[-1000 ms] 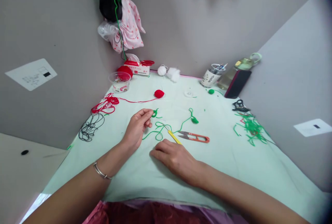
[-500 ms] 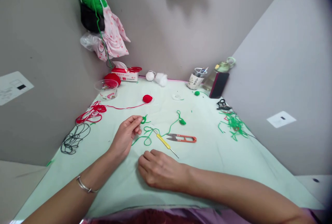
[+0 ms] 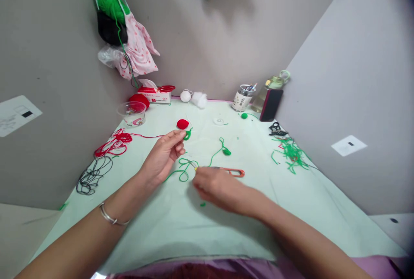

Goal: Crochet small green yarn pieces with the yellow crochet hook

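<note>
My left hand pinches a small green crocheted piece between thumb and fingertips, raised over the table. Green yarn lies in loops under and beside that hand. My right hand, slightly blurred, is closed over a yellow-handled crochet hook; only its front end shows, pointing up and left. Partly behind the right hand are orange thread snips, their blades mostly covered. A small green crocheted piece with a yarn tail lies beyond them. Below the right hand is a tiny green scrap.
Around the pale table lie a red ball, red yarn, dark cord and green yarn scraps. At the back stand a plastic tub, tissue box, pen can, bottle and phone.
My right hand has moved up and right from the near table onto the crochet hook, uncovering the green scrap. My left hand has risen forward and right with the green piece.
</note>
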The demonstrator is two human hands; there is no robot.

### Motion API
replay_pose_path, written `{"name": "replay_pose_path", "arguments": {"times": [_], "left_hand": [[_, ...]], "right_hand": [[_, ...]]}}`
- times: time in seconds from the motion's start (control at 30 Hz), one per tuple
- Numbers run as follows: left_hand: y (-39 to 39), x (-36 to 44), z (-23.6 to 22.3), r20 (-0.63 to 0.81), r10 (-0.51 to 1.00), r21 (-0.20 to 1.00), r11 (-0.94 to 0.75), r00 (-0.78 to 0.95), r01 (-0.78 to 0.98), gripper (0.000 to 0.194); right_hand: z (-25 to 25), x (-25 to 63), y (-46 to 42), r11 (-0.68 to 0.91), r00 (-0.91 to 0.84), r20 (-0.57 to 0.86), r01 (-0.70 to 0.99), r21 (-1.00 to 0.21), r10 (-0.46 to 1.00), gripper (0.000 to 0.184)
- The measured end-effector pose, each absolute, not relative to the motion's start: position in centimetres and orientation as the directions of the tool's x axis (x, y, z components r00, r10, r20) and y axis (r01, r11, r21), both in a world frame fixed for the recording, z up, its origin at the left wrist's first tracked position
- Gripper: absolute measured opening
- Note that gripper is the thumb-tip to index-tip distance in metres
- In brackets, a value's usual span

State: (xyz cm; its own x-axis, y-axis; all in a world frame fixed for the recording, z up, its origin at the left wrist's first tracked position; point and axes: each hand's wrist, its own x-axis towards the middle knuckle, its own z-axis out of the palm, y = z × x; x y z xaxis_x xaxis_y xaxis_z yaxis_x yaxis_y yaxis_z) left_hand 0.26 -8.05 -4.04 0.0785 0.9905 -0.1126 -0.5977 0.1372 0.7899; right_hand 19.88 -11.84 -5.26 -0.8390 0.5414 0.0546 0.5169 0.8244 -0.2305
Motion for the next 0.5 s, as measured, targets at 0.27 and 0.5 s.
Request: {"name": "replay_pose_path", "arguments": {"times": [0.27, 0.5], "left_hand": [[-8.3, 2.1, -6.4, -0.15, 0.978, 0.816, 0.206, 0.145, -0.54, 0.024], [-9.2, 2.3, -8.3, -0.144, 0.978, 0.902, 0.191, 0.149, -0.388, 0.02]], "right_hand": [[-3.8, 30.2, -4.3, 0.12, 0.108, 0.435, 0.878, -0.464, 0.894, 0.006], [-6.1, 26.5, -5.1, 0.243, -0.083, 0.265, 0.713, -0.658, 0.961, 0.023]]}}
